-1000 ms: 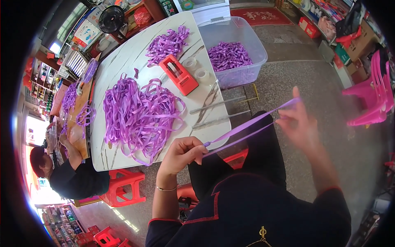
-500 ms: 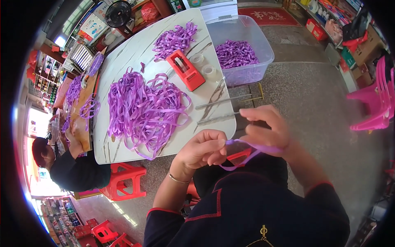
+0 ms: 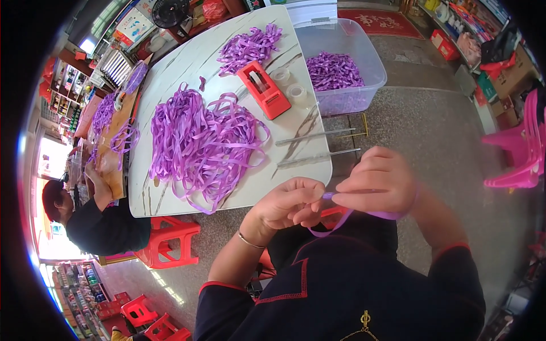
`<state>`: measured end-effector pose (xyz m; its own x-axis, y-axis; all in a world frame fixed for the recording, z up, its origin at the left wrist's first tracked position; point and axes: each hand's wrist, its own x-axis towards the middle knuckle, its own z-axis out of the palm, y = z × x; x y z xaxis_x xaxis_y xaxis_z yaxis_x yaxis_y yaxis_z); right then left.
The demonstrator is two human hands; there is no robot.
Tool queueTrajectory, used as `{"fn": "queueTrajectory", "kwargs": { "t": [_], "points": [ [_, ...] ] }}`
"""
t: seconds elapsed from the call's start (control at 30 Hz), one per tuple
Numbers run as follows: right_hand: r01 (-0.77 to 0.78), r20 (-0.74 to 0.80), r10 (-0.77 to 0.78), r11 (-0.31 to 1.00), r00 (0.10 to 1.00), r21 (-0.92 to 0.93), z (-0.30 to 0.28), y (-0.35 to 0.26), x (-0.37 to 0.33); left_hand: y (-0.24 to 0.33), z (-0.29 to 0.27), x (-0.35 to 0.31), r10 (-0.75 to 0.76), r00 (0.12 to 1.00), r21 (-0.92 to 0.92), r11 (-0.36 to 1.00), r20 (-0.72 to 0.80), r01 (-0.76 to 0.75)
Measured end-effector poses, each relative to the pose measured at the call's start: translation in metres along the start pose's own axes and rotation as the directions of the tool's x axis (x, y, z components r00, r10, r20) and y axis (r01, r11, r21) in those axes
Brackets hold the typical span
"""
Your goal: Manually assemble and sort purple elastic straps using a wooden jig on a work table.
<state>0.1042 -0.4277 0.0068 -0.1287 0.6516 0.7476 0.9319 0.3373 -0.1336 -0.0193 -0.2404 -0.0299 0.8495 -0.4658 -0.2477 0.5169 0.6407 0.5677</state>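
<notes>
Just past the near edge of the marble-patterned table, my left hand pinches a purple ribbon between thumb and fingertips. My right hand grips the same ribbon close beside it, fingers pressed together. A short bit of ribbon shows between the two hands, and a loop hangs below them. A big tangled pile of purple ribbons lies on the table to the left. Two thin metal rods, the farther rod and the nearer rod, jut over the table's right edge.
A red tape dispenser stands near clear tape rolls and a smaller ribbon pile. Right of the table, a clear plastic bin holds purple ribbon pieces. At left, another person sits on a red stool. Pink chairs stand far right.
My right hand has come in toward the left, its fingers closing on the ribbon beside my left fingertips. The view has shifted slightly.
</notes>
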Motion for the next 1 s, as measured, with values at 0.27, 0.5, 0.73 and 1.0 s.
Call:
{"fn": "queueTrajectory", "kwargs": {
  "t": [0.27, 0.5, 0.73, 1.0],
  "points": [
    [-0.092, -0.061, 0.088, 0.994, 0.994, -0.065, 0.008, -0.005, -0.005, 0.000, 0.005, 0.002, 0.018, 1.000, 0.169, 0.986, -0.024, -0.014],
    [-0.715, 0.259, 0.896, 0.088, 0.361, 0.694, 0.031, -0.030, -0.019, 0.005, 0.019, 0.010, 0.464, 0.879, 0.905, 0.321, 0.108, -0.280],
    [-0.231, 0.697, 0.487, -0.707, 0.526, 0.668, 0.045, -0.029, -0.083, 0.005, 0.014, 0.016, 0.387, 0.912, 0.920, 0.294, 0.136, -0.261],
    [-0.689, 0.031, 0.816, 0.466, 0.577, 0.555, 0.022, -0.032, -0.041, 0.005, 0.005, 0.015, 0.148, 0.985, 0.635, 0.770, -0.086, -0.060]
  ]
}}
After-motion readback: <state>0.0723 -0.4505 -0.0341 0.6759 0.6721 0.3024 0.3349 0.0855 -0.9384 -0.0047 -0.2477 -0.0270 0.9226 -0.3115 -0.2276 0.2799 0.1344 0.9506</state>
